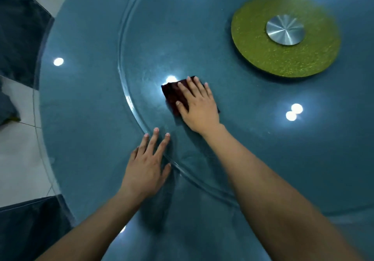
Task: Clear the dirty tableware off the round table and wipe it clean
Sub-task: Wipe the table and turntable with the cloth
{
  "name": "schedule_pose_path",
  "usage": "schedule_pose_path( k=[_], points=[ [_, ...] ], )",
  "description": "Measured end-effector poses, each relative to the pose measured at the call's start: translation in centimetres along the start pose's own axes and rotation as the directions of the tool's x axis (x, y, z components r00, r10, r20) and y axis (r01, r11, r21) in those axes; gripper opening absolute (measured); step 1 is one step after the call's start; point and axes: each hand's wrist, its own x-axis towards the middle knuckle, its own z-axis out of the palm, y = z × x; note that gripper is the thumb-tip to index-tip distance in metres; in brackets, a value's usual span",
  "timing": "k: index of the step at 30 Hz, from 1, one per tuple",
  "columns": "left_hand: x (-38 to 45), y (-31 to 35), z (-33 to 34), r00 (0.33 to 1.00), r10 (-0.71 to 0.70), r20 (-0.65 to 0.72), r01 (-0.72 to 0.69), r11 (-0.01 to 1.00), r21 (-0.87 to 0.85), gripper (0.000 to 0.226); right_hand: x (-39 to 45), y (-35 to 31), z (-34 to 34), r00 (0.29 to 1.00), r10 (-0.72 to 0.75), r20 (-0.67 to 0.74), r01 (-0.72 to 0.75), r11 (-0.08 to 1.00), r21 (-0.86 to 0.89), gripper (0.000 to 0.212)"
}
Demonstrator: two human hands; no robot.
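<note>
Maroon cloth (pixel 174 95) lies flat under the right hand's (pixel 199 106) straight, spread fingers (pixel 183 92).

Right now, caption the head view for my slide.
Right hand presses dark red cloth on glass turntable; left hand steadies its edge.

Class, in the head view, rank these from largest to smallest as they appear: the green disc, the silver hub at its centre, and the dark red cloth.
1. green disc
2. silver hub
3. dark red cloth, unsure against the hub, since the right hand covers much of it
</note>
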Motion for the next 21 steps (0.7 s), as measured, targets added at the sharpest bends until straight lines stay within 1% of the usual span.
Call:
schedule_pose_path(
  k=[3,5,12,15,17,18,19,21],
  points=[
    [-0.1,0.3,0.1,1.0,-0.004,0.029,0.004,1.0,0.003,0.088,-5.1,-2.6,0.6,0.999,0.04,-0.013,-0.039,0.999,0.01,0.058],
    [-0.2,0.2,0.1,1.0,0.003,0.03,-0.004,1.0,0.002,0.089,-8.3,-3.5,0.8,0.997,0.073,-0.033,-0.073,0.997,0.021,0.055],
    [-0.6,-0.7,0.5,0.998,0.056,0.021,-0.055,0.998,-0.026,0.094,-18.3,-4.0,0.7,0.956,0.251,-0.153,-0.245,0.968,0.061,0.049],
    [-0.6,-0.8,0.6,0.998,0.064,0.012,-0.064,0.997,-0.043,0.095,-22.4,-3.8,0.2,0.952,0.248,-0.177,-0.237,0.968,0.081,0.047],
    [-0.7,-0.8,0.5,0.998,0.06,0.01,-0.06,0.997,-0.054,0.094,-24.1,-3.6,-0.4,0.955,0.24,-0.176,-0.213,0.964,0.159,0.042],
    [-0.7,-0.8,0.5,0.998,0.064,0.008,-0.063,0.996,-0.059,0.094,-24.7,-3.6,-0.9,0.947,0.266,-0.179,-0.221,0.946,0.238,0.039],
    [-0.8,-0.9,0.5,0.997,0.071,0.002,-0.071,0.995,-0.064,0.094,-25.2,-3.6,-1.6,0.927,0.322,-0.191,-0.248,0.911,0.329,0.038],
    [-0.8,-1.0,0.4,0.997,0.081,-0.009,-0.082,0.994,-0.069,0.094,-25.5,-3.3,-3.2,0.845,0.465,-0.263,-0.307,0.825,0.475,0.039]
  ],
)
